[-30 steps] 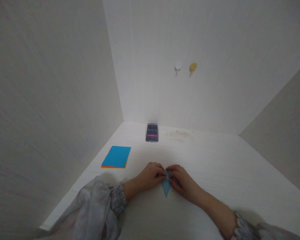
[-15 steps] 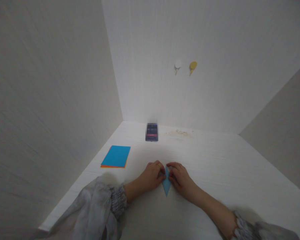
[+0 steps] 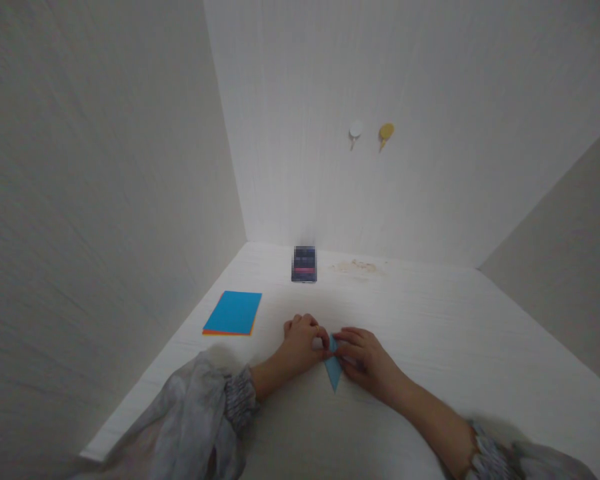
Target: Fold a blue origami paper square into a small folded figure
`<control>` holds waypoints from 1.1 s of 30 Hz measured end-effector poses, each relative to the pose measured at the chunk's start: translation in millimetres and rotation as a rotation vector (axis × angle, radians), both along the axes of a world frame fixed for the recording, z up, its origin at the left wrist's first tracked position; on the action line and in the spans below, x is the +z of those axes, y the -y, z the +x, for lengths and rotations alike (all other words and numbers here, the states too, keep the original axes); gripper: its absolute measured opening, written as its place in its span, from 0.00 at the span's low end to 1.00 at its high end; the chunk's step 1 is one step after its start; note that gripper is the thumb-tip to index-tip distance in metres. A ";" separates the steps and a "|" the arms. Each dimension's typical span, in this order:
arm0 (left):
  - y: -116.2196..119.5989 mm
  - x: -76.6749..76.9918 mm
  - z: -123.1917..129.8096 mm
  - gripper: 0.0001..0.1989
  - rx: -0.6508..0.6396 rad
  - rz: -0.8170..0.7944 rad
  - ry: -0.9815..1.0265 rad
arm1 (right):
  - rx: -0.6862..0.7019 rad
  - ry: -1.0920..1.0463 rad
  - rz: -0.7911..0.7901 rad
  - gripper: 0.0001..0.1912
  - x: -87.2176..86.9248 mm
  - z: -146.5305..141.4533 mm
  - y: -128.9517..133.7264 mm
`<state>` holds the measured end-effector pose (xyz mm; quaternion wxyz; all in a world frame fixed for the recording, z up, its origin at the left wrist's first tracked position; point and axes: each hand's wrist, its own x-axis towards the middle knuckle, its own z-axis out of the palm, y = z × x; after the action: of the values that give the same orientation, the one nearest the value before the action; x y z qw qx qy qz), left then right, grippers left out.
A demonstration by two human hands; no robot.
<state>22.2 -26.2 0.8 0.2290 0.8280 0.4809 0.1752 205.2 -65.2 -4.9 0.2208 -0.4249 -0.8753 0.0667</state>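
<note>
Left hand (image 3: 303,343), thumb and forefinger nearly meeting, pinches the left side of a narrow, pointed piece of folded light-blue paper (image 3: 334,375). The right hand (image 3: 370,360), fingers bent and thumb drawn in, appears to pinch its right side. The paper lies between them on the pale, wood-grained bench (image 3: 420,313), one tip pointing toward the person. Judging by this grip, a fold is being shaped or creased; the next move would call for edges kept aligned and even fingertip pressure. The fingers hide much of the upper part, so its layers cannot be made out.

Well to the left lies a stack of bright-blue and orange paper sheets (image 3: 235,313); beyond the hands sits a dark, blurred rectangular object with a pink stripe (image 3: 304,265). Neither obstructs the work.
</note>
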 end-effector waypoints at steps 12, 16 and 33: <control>-1.3 6.1 1.1 0.10 0.092 -0.091 -0.100 | 0.063 0.244 -0.037 0.15 13.1 14.9 5.6; -2.7 6.2 1.0 0.11 0.073 -0.106 -0.122 | 0.155 0.307 -0.040 0.16 13.1 24.3 -0.4; -1.3 6.9 1.8 0.10 0.036 -0.070 -0.091 | 0.131 0.144 -0.057 0.12 29.8 7.4 3.9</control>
<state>24.0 -24.9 7.7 0.2327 0.8177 0.5117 0.1246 212.6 -69.2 24.9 0.1404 -0.3764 -0.9127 0.0752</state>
